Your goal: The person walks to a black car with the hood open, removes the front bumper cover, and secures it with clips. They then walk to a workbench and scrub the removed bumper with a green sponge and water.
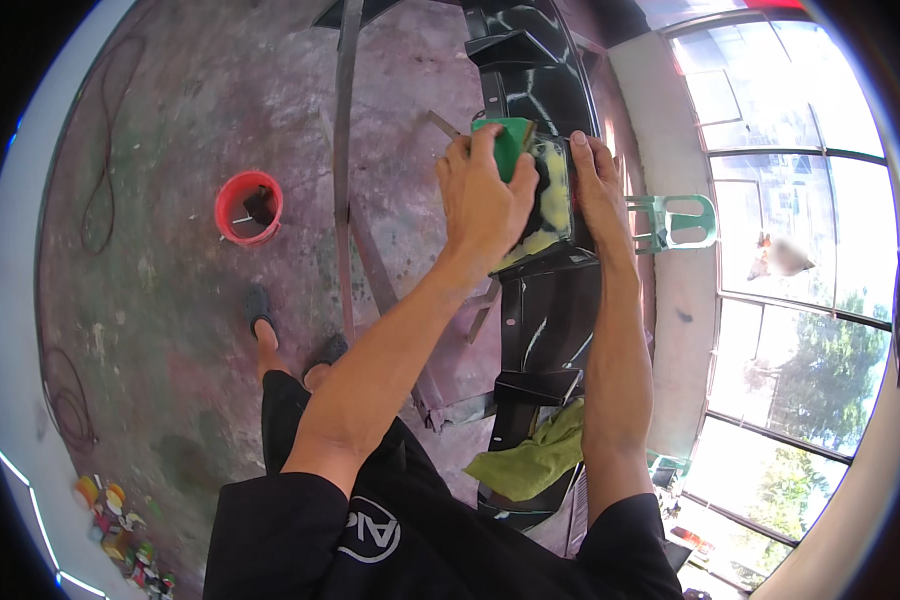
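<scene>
My left hand (485,200) is closed round a green sanding block (511,148) and presses it on the upper left part of a raised section of a long black car body panel (545,312). Pale yellow filler (556,190) covers patches of that section, which looks wet. On the opposite side, my right hand (600,190) grips the section's right edge, its thumb on top and the other fingers partly hidden. Nearer to me, a yellow-green cloth (530,458) lies draped over the panel.
A red bucket (220,212) with a dark object inside stands on the stained floor at left. Beams of a metal stand (344,130) run beside the panel. A green plastic stool (690,222) is at right, by the windowed wall. Hoses (82,400) lie far left.
</scene>
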`<state>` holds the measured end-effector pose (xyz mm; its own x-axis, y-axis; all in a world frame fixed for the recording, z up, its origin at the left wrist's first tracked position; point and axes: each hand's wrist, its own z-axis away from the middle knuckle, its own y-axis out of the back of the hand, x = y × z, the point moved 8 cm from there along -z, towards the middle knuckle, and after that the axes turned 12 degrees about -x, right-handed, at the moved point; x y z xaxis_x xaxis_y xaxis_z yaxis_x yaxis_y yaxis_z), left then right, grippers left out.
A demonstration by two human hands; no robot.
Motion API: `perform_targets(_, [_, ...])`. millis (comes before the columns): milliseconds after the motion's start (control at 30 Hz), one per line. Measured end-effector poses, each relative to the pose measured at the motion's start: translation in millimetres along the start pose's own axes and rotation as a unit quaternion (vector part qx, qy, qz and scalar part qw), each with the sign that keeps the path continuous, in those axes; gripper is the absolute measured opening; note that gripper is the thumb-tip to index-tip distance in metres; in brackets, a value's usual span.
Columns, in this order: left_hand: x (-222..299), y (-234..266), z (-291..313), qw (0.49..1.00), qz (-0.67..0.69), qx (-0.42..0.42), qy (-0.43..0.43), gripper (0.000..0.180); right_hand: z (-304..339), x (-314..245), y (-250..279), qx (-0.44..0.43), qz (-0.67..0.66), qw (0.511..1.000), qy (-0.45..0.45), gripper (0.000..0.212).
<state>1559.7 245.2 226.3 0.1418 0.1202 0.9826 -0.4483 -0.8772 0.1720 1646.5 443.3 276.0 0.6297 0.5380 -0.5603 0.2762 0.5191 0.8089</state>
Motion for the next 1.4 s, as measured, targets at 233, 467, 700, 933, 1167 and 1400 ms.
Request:
perform_targets(233, [-24,3,-27,0.997,0.065,-0.049,-0.002,0.057,-1,-3,3,0.005,0.032,0.999,0.027,0.078])
perform_targets(467, [0,-2,65,0.967,0.037,-0.135,-0.213,0.058,0,4,4,0.002,-0.026,0.999,0.019,0.078])
perform_targets(700, [-24,3,71,0.945,0.031,-0.202,-0.254,0.06,4,8,5,0.003,-0.057,0.998,0.02,0.076])
perform_targets(933, [-5,1,82,0.929,-0.01,-0.195,-0.313,0.064,-1,5,6,0.011,-0.047,0.999,0.024,0.08])
perform_targets(1167, [-2,2,92,0.931,-0.062,-0.163,-0.322,0.066,5,1,5,0.014,-0.028,0.999,0.039,0.087])
perform_targets(1400, [12,5,93,0.921,-0.109,-0.131,-0.35,0.062,9,-2,2,0.029,-0.02,0.997,0.069,0.086])
